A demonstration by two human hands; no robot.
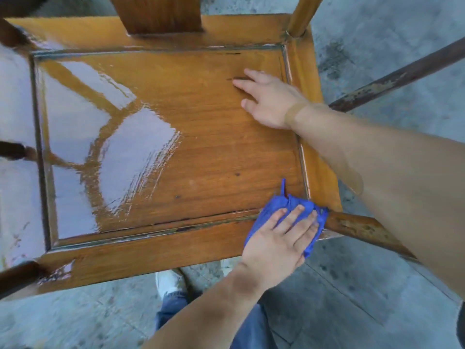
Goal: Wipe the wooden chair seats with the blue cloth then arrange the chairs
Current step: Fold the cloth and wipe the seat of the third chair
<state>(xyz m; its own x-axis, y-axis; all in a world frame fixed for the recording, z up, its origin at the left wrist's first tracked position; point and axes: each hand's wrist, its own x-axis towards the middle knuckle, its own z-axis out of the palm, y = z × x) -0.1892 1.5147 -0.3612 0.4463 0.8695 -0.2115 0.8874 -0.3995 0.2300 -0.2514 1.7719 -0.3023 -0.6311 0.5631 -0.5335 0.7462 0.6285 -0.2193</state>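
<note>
Now my left hand (279,238) presses flat, fingers straight, on the blue cloth (289,205) at the seat's (188,137) 5 o'clock corner. My right hand (269,99) rests open at 2 o'clock.

You stand on a grey, stained concrete floor (377,41). A rusty bar (402,76) slants across it, right of and beyond the grip. Daylight glares from the left.

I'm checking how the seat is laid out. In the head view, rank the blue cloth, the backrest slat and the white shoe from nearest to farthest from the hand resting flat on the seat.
From the right hand, flat on the seat:
1. Backrest slat, up at the seat's far edge.
2. Blue cloth, at the near right corner under the left hand.
3. White shoe, on the floor below the near edge.
</note>
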